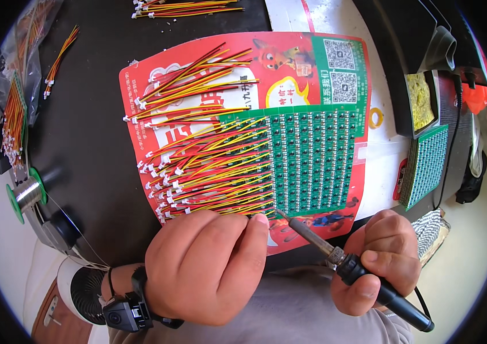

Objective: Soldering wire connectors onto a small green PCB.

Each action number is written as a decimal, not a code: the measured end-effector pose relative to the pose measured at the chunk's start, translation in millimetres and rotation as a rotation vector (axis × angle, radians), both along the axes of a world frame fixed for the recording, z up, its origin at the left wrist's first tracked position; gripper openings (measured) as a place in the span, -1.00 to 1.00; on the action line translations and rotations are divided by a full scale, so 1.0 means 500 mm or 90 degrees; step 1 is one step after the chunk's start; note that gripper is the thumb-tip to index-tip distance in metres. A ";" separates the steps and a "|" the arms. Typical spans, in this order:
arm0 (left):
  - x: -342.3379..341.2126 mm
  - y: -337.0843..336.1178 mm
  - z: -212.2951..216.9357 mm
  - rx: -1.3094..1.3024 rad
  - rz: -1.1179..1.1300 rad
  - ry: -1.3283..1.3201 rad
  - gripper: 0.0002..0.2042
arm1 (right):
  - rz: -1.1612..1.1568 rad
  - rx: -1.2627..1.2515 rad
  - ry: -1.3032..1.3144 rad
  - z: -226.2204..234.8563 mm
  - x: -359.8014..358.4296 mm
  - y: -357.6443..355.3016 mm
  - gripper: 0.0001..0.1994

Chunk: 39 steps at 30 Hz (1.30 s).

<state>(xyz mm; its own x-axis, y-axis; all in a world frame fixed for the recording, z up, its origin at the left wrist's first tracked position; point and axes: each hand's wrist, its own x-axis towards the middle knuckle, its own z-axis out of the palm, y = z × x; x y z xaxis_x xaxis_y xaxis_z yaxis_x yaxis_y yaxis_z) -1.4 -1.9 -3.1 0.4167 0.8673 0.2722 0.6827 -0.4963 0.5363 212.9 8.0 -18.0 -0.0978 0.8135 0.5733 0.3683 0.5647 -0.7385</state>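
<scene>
A green panel of small circuit boards [312, 160] lies flat on a red printed sheet [131, 86]. Along its left columns run many red, black and yellow wire leads [215, 166] with white connectors pointing left. My right hand [392, 252] is closed round the black handle of a soldering iron [349, 269]. The iron's tip is at the panel's lower edge, close to the lowest leads. Just left of that tip, my left hand [209, 266] has its fingers pressed together at the lower edge. What they pinch is hidden behind the fingers.
A solder wire spool [27, 195] stands at the left, near a plastic bag of leads [14, 114]. More leads [189, 8] lie at the far edge. To the right are a tape roll [376, 117], a yellow sponge [421, 100] and stacked green panels [427, 166].
</scene>
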 end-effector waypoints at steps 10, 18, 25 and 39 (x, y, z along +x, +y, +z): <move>-0.003 0.000 -0.005 0.007 -0.010 -0.008 -0.69 | -0.005 -0.001 -0.011 -0.001 -0.004 0.000 -0.71; -0.004 0.002 -0.006 0.014 -0.018 0.013 -0.75 | 0.008 0.011 -0.004 -0.005 0.000 0.002 -0.72; -0.001 0.002 -0.006 -0.010 -0.016 -0.013 -0.70 | 0.012 0.019 0.008 -0.004 0.007 0.002 -0.75; 0.003 -0.007 -0.001 0.060 0.013 0.022 -0.75 | 0.013 -0.005 -0.002 0.000 0.007 -0.001 -0.73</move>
